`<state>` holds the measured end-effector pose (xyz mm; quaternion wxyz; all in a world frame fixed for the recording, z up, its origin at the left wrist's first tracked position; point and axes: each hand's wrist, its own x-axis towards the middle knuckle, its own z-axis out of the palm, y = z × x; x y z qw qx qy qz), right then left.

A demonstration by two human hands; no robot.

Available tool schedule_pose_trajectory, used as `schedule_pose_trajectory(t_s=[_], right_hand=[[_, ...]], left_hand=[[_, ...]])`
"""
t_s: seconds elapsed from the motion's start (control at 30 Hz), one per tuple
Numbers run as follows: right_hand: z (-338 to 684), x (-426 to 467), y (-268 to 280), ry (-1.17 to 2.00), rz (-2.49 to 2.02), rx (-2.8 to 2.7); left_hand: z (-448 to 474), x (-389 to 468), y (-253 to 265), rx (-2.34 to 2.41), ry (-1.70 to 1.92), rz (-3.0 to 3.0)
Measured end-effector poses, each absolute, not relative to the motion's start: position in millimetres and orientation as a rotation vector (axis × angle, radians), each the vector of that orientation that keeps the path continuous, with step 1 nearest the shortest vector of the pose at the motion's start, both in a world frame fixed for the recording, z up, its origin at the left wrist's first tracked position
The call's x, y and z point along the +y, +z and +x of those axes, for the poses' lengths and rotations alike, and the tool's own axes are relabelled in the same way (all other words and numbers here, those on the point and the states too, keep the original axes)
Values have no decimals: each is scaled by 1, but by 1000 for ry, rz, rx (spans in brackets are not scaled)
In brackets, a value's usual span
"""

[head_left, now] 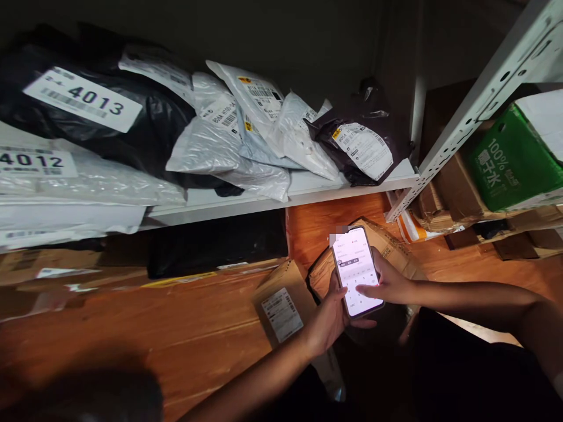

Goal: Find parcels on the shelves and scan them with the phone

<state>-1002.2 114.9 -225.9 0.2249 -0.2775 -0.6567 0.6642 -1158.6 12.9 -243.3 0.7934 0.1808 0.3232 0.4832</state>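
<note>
A lit smartphone [355,258] is held upright between both hands, its screen showing a number keypad. My left hand [328,319] wraps the phone's lower left side, thumb along the edge and fingers partly hidden behind it. On the other side, my right hand [389,284] grips the right edge, its thumb over the keypad. Below the phone sits a brown cardboard box [396,249], partly covered by the hands. Just left of it, a smaller carton [281,299] with a white shipping label leans on the floor.
Above runs a white metal shelf [229,203] bearing several bagged parcels, among them a black parcel [167,123] labelled 4013 and a dark parcel [360,140] at the right end. A perforated upright post [466,123] rises at right, beside a green box [505,158]. Wooden floor [197,334] lies beneath.
</note>
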Motion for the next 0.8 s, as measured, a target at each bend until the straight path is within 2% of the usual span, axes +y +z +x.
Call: schedule_pose_trajectory(t_s=[0.2, 0.8], right_hand=[[-996, 120, -218, 1990, -681, -1796], [-1002, 111, -230, 2168, -837, -1443]], left_hand=[[-1161, 12, -242, 670, 1014, 426], [-1159, 7, -237, 650, 1029, 436]])
